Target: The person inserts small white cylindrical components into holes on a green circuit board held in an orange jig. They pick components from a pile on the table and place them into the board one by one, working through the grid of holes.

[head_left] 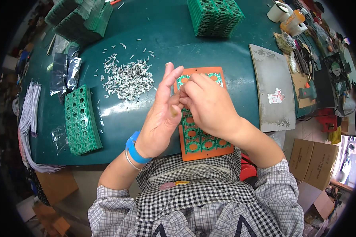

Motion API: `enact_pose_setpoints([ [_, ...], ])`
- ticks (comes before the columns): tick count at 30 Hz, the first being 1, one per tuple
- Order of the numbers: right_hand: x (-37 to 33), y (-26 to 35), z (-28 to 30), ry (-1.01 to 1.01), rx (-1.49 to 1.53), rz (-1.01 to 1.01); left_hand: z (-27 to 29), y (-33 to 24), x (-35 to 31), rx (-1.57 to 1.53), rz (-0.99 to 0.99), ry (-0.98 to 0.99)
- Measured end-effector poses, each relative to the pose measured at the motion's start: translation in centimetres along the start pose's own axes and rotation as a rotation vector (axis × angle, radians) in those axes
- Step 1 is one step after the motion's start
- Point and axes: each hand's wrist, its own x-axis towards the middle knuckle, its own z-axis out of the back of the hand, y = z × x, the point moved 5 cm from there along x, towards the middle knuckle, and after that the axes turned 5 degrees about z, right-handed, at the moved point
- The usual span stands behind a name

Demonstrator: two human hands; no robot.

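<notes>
My left hand (pixel 164 114) is raised with its palm turned to the right and its fingers stretched out. At that palm my right hand (pixel 209 102) has its fingertips pinched together. Whatever lies between them is too small or too hidden to make out. Beneath both hands a green circuit board panel (pixel 207 141) with rows of round cutouts lies on an orange board (pixel 205 155) at the table's near edge. My hands cover the panel's middle. To the left of my left hand is a loose pile of small white parts (pixel 131 80).
The table (pixel 166 45) is green. Circuit board stacks stand at far left (pixel 81 21), far middle (pixel 213 17) and near left (pixel 81 120). White cables (pixel 29 114) lie at the left edge, beside silver-black bags (pixel 65 73). A grey plate (pixel 273 89) lies right; a cardboard box (pixel 314 160) sits below.
</notes>
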Motion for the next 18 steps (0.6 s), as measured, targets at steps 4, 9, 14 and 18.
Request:
enact_pose_setpoints([
  [4,0.0,-0.6,0.6,-0.072,0.127,-0.075,1.2,0.8,0.3,-0.01,0.122,-0.083],
  [9,-0.6,-1.5,1.0,-0.024,0.416,-0.275,2.2,1.6,0.4,0.148,0.238,-0.113],
  [14,-1.6,-2.0,0.4,-0.006,0.647,-0.274,2.3,2.1,0.1,0.145,0.298,-0.065],
  [18,-1.7,-1.1,1.3,-0.05,0.607,-0.139,2.0,2.3,-0.1,-0.13,0.405,0.077],
])
